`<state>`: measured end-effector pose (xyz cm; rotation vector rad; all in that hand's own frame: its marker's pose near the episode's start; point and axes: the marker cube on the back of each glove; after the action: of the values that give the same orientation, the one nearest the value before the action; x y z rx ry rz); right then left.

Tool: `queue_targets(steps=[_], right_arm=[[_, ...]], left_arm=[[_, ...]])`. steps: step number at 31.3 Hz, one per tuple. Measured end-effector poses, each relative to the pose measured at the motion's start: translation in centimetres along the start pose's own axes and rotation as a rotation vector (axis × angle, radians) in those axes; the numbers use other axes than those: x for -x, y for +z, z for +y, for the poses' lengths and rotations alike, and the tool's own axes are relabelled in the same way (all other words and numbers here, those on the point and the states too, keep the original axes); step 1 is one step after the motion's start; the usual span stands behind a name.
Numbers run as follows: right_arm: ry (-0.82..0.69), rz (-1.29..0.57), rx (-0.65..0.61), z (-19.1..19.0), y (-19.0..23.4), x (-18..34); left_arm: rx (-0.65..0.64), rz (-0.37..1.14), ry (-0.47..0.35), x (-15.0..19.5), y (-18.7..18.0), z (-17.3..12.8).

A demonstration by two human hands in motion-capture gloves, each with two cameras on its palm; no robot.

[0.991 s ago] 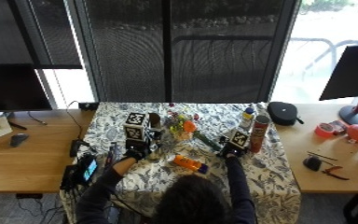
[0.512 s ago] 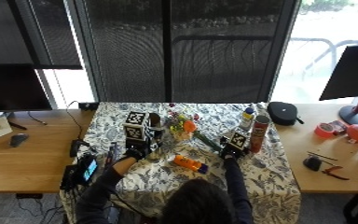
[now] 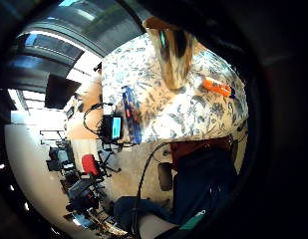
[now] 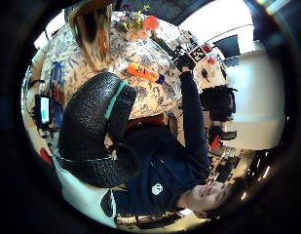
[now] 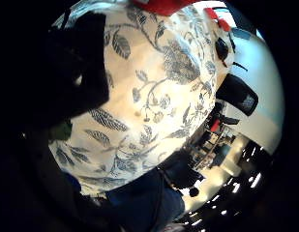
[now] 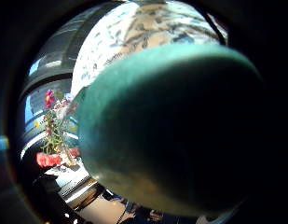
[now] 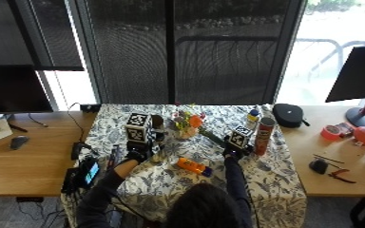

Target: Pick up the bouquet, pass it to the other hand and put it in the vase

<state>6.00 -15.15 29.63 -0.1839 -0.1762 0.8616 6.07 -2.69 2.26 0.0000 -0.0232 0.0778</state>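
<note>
The vase [image 7: 158, 124] stands upright on the cloth-covered surface [image 7: 271, 175], just beyond the left hand [image 7: 134, 154]; whether it holds anything cannot be told. The bouquet [image 7: 188, 124] lies on the surface between the two hands, blooms away from the person, its stem running toward the right hand [image 7: 234, 151]. The right hand rests at the stem end; the outside view does not show whether its fingers close on the stem. The left hand is near the vase base, and whether its fingers are curled or straight cannot be told. An orange bottle [image 7: 192, 166] lies on its side between the hands, nearer the person. A red can [image 7: 264, 135] and a blue-capped bottle [image 7: 252, 118] stand just beyond the right hand. The left little finger side palm view shows the vase [image 3: 171, 55] close to that palm, with the orange bottle [image 3: 217, 87] beside it. The right thumb side palm view is mostly blocked by a green finger pad [image 6: 171, 126], with the blooms [image 6: 52, 126] visible at its side.
</note>
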Motion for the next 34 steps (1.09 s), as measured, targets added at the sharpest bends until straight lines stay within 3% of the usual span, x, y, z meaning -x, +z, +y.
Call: queue_targets(steps=[2,7,11,15,22,29,34], right_arm=[[-0.046,-0.032,-0.158,-1.3,-0.1,0.2],[-0.045,-0.078,-0.331,-2.6,-1.2,-0.7],[-0.099,-0.214,-0.195,-1.0,-1.7,-1.3],[-0.162,-0.459,-0.244,-1.2,-4.1,-0.7],[-0.328,-0.754,-0.083,2.5,-7.6,0.1],[-0.256,-0.783,-0.075,2.5,-8.4,0.2],[-0.301,-0.873,0.088,3.2,-8.4,1.9]], left_arm=[[0.003,0.0,-0.002,-0.1,-0.2,0.2],[0.003,0.003,0.004,-0.2,0.0,0.0],[0.034,-0.008,0.009,-0.9,-0.5,0.2],[0.046,-0.014,0.013,-1.7,-0.9,-0.1],[0.051,0.019,0.043,-3.6,-1.6,-2.0],[0.106,0.135,0.098,-6.1,-2.6,-4.1],[0.146,0.261,0.12,-7.2,-3.2,-6.3]])
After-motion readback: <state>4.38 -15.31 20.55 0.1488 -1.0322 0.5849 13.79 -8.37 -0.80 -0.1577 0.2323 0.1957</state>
